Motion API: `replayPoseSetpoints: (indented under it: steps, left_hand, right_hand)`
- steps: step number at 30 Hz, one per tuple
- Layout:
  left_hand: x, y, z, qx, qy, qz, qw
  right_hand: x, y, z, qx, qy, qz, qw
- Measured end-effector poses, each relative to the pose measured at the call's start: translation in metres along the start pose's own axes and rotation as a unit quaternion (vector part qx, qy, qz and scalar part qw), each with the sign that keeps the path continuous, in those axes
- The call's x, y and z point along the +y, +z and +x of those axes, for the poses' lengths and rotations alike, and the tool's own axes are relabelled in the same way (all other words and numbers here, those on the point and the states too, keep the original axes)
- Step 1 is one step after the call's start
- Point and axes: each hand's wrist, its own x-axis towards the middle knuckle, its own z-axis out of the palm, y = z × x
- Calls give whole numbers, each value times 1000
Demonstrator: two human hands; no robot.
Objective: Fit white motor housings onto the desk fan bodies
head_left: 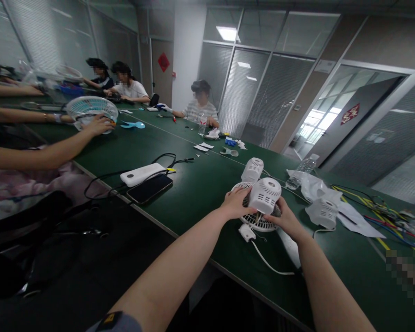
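Both my hands grip a white fan motor housing (265, 194) with vent slots, at the right of the head view. My left hand (238, 203) closes on its left side, and my right hand (286, 218) on its lower right. Beneath it a round white fan grille (263, 226) lies on the table, with some wires showing between the two. At the grille's near edge sits a small white block (246, 232) with a white cable (268, 263). Just behind stands a similar white housing (252, 169).
To the right lie another white housing (322, 213), a plastic bottle (302, 170), paper (358, 223) and tangled coloured wires (390, 214). A white power bank (141, 174) and phone (150, 189) are left. Other people work around the green table (200, 193), one handling a fan grille (90, 107).
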Motion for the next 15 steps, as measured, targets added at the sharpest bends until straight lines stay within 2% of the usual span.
replayPoseSetpoints:
  steps: [9, 15]
  left_hand:
    - [3, -3, -2, -3, 7, 4, 1000]
    - [6, -5, -3, -11, 12, 13, 1000]
  right_hand:
    - [4, 5, -3, -27, -11, 22, 999]
    - [0, 4, -3, -17, -10, 10, 1000]
